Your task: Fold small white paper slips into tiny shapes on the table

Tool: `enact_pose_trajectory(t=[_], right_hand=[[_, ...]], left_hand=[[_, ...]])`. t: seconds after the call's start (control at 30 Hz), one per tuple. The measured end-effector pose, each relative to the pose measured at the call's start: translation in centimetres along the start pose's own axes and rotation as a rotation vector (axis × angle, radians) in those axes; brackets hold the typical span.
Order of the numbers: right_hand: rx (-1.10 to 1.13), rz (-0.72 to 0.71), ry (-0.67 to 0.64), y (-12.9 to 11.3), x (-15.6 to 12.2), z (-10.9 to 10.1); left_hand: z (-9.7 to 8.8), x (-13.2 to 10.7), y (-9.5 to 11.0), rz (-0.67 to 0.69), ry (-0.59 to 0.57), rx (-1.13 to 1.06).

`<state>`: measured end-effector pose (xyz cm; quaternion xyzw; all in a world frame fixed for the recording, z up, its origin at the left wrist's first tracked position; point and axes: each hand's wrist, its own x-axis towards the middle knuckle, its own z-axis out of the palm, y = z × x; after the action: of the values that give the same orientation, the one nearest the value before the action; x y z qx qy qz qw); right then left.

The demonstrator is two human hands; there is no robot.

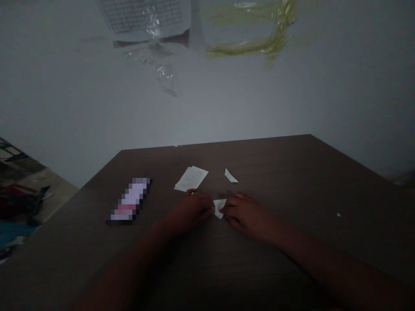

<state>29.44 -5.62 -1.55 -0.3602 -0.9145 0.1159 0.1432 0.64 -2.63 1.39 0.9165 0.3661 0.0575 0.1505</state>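
Note:
A small folded piece of white paper [219,207] lies on the dark wooden table [292,181] between my two hands. My left hand [193,208] pinches its left edge with curled fingers. My right hand [245,213] presses on its right edge, fingers bent and close together. Both forearms reach in from the bottom of the view. Just behind my left hand rests a small stack of white paper sheets [191,178]. A little torn white scrap [230,176] lies behind my right hand.
A flat rectangular object [129,201], blurred out, lies on the table to the left. A tiny white speck [338,214] sits at the right. The table stands against a pale wall with a gridded sheet [142,15] and taped plastic [249,30].

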Motion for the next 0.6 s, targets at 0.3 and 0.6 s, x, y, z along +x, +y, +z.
enact_pose_trajectory(t=[0.3,0.6], right_hand=[[0.011,-0.019,-0.014,0.3,0.0,-0.3],[0.014,-0.048,-0.037,0.2,-0.3,-0.5]], left_hand=[[1.9,0.8,1.1,-0.161,0.089,0.026],[2.0,1.0,1.9,-0.227,0.079,0.057]])
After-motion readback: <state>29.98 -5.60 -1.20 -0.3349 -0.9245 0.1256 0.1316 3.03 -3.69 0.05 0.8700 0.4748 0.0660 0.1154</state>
